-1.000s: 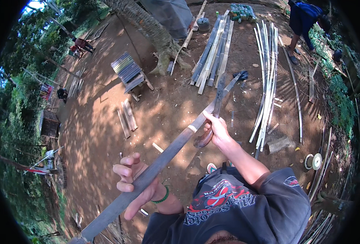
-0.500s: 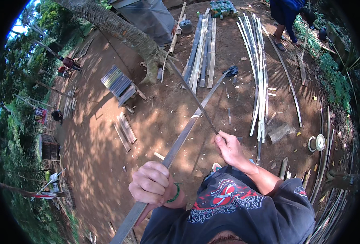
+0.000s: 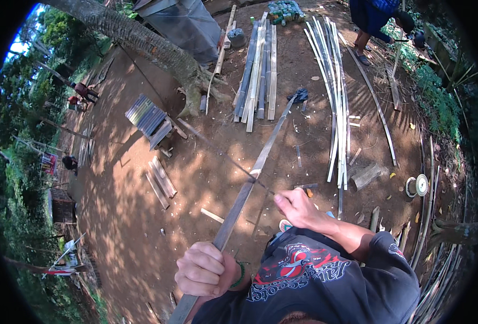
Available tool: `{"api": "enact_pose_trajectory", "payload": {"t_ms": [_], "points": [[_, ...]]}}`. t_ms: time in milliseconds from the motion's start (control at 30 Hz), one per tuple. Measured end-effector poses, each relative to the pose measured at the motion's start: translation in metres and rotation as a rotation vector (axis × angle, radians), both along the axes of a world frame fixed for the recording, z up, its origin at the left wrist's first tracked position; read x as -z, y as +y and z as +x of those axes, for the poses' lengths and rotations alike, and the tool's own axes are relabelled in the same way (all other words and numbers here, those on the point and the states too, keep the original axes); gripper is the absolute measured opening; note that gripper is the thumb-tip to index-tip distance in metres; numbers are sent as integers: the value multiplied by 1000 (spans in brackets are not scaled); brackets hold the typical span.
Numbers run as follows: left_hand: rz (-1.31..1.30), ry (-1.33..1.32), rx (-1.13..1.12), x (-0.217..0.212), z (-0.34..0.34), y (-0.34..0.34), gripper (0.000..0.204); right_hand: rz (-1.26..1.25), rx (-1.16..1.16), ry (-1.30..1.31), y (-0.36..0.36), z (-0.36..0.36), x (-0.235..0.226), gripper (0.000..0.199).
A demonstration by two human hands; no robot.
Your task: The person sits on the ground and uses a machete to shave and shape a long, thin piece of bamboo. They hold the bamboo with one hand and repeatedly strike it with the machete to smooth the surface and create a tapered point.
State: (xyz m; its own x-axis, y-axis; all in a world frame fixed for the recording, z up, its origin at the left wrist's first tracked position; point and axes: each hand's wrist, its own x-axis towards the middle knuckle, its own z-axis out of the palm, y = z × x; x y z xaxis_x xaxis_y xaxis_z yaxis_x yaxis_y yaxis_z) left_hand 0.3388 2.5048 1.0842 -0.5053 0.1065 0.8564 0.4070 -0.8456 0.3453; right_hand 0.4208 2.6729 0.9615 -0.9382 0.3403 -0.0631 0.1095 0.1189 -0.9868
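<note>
A long flat bamboo slat (image 3: 260, 162) runs from my lap out to the dirt, its far end wrapped in blue cloth (image 3: 298, 95). My left hand (image 3: 205, 269) is closed around the slat's near part, a green band on the wrist. My right hand (image 3: 299, 209) sits to the right of the slat and pinches the end of a thin dark strip (image 3: 222, 155). That strip stretches up and left across the slat toward the tree root.
Bundles of split bamboo (image 3: 258, 70) and pale long strips (image 3: 333, 92) lie ahead on the dirt. A tree trunk (image 3: 152, 46) slants at upper left beside a small slatted bench (image 3: 150, 117). Another person (image 3: 374, 21) stands at upper right. A wood block (image 3: 369, 174) and round spool (image 3: 417, 185) lie right.
My left hand went from open under the slat to a closed grip on it. My right hand came off the slat and drew back toward me, a thin strip now stretched from it.
</note>
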Motion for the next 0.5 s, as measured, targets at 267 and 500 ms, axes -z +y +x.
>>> {"api": "enact_pose_trajectory", "payload": {"t_ms": [267,500], "points": [[14,-31,-22,-2,-1,0,66,7,49,31,10,-8,24,42],[79,-106,-144,-2,-14,-4,60,180,28,28,3,-11,33,44]]}}
